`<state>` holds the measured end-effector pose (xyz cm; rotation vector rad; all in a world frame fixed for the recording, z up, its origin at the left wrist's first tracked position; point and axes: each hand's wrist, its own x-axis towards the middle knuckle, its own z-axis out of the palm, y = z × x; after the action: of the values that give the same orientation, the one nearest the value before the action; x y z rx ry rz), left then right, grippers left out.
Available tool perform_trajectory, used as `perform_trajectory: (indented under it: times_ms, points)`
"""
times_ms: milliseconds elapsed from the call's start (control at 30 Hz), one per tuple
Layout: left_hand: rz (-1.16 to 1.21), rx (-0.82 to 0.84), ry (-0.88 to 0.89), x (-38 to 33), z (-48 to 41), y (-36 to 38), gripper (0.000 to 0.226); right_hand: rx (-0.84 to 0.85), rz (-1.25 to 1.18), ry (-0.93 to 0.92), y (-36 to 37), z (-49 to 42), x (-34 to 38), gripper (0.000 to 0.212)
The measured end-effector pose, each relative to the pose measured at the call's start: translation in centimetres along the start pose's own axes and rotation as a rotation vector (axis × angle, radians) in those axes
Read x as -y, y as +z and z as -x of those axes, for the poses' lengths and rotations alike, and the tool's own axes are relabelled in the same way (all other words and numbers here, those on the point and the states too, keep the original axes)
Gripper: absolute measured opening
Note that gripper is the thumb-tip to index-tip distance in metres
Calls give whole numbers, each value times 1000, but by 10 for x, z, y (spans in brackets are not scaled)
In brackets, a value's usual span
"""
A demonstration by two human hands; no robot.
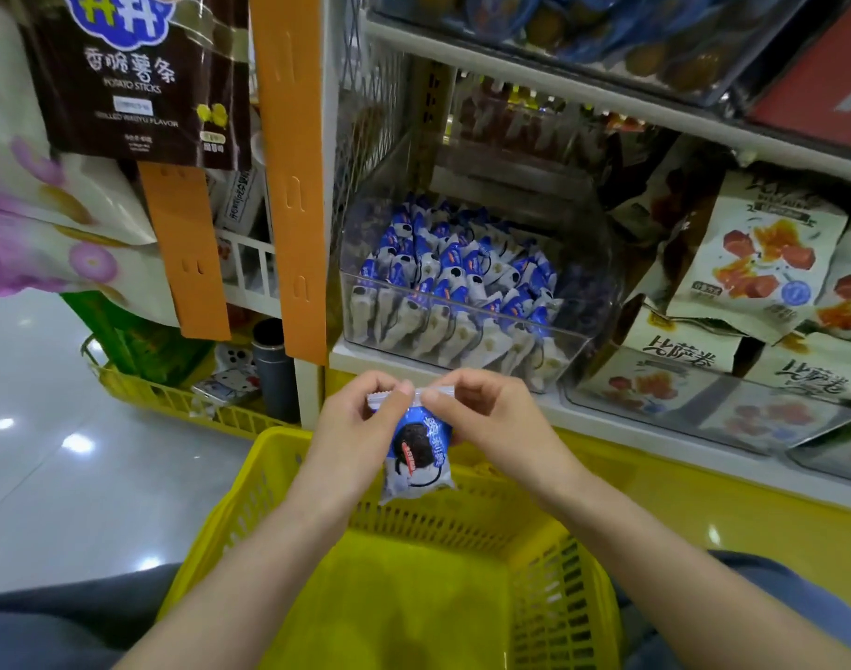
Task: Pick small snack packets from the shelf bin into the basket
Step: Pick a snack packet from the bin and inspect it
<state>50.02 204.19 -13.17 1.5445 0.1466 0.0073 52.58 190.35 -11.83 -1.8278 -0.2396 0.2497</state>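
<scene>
Packet (419, 456) pinched at its top by fingers (397, 396) of left hand (360, 425) and right hand (491, 423), mid-frame over basket (413, 602) with none visible inside; bin (574, 341) well stocked, barely begun.

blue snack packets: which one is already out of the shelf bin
The packet that the left hand and right hand pinch by its top seal, over the yellow basket. Every other one lies packed in the clear bin.

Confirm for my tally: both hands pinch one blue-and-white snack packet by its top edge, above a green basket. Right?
The basket is yellow, not green, as the head view shows. Otherwise right: left hand and right hand pinch the snack packet by its top edge above it.
</scene>
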Motion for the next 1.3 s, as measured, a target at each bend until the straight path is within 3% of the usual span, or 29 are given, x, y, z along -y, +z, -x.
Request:
perform_trajectory:
  times_ms: [233, 333, 500, 600, 667, 800, 933, 1000, 1167, 1300]
  points:
    - [-3, 40, -79, 7, -1, 6, 21, -116, 688, -448, -6, 8, -7, 9]
    - [51, 67, -116, 6, 0, 6, 14, -155, 564, -402, -7, 8, -9, 6]
    - [86, 72, -152, 3, 4, 7, 30, -288, -76, -15, -14, -3, -7, 16]
    - [132, -13, -90, 2, 2, 3, 21, -226, -327, 153, -17, -2, -7, 10]
    - [128, -93, -55, 2, -1, -2, 10, -97, -295, 215, -16, 1, -9, 6]
    - [68, -159, 19, 6, -4, -7, 8, 125, 23, 272, -10, 5, -12, 25]
    - [-19, -128, 50, 8, -4, -7, 14, 107, 451, 128, -8, 6, -13, 42]
    - [-121, -122, 119, 7, -4, -8, 14, 91, 453, 15, -6, 7, -12, 50]
    - [-307, -22, 225, 5, 2, 0, 13, -26, 278, -132, -3, 8, -9, 4]
    - [-340, 13, 234, 5, 5, 2, 16, -92, 360, -230, -4, 10, -8, 7]
